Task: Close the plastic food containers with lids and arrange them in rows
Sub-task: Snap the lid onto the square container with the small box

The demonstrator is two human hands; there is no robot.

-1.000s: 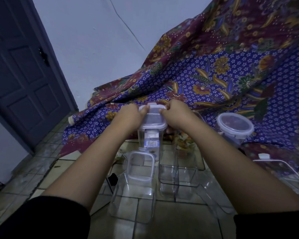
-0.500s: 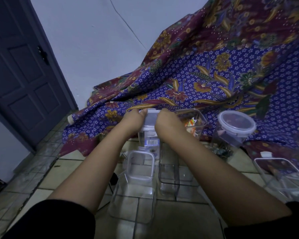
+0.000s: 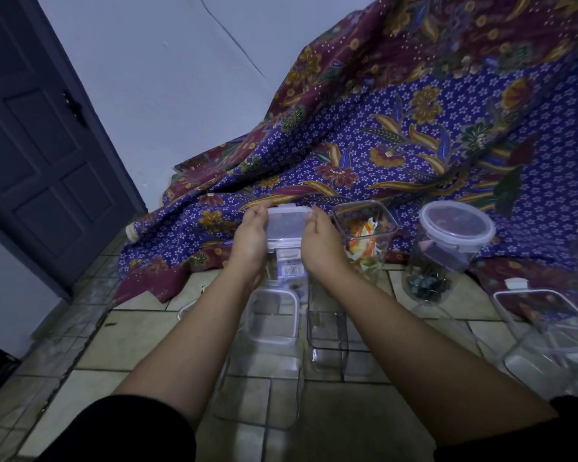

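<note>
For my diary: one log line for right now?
left hand + right hand: gripping lidded container | round jar: lidded | wrapper container: open

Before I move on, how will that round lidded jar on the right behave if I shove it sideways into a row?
The round jar looks tall for its base, so a high push may tip it. Its contents sit low, which should help steady it. Standing at the cloth edge, it could snag.

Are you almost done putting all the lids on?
Not yet. The round jar already has its lid. Both hands, left hand and right hand, are pressing a lid onto a tall box. The snack box is still open, and no neat rows show.
</note>
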